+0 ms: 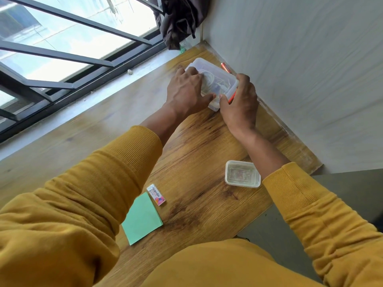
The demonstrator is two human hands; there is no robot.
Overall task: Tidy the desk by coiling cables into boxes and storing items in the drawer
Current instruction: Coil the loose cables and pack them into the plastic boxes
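Note:
A clear plastic box (pixel 217 76) with a lid on it lies at the far end of the wooden desk (pixel 199 141), near the wall. A coiled cable shows faintly through the lid. My left hand (pixel 186 90) presses on the lid's left part, thumb at the near edge. My right hand (pixel 240 100) grips the box's right near corner, fingers curled round its side. A second, smaller clear box (pixel 242 174) with its lid on sits by the desk's right edge. An eraser in a printed sleeve (pixel 156 195) and a green sticky-note pad (pixel 142 219) lie near me.
An orange pen (pixel 226 68) lies against the wall (pixel 310 69) behind the big box; another orange piece shows under my right hand. A window with dark bars (pixel 62 59) runs along the left. Dark cloth (pixel 182 19) hangs in the corner.

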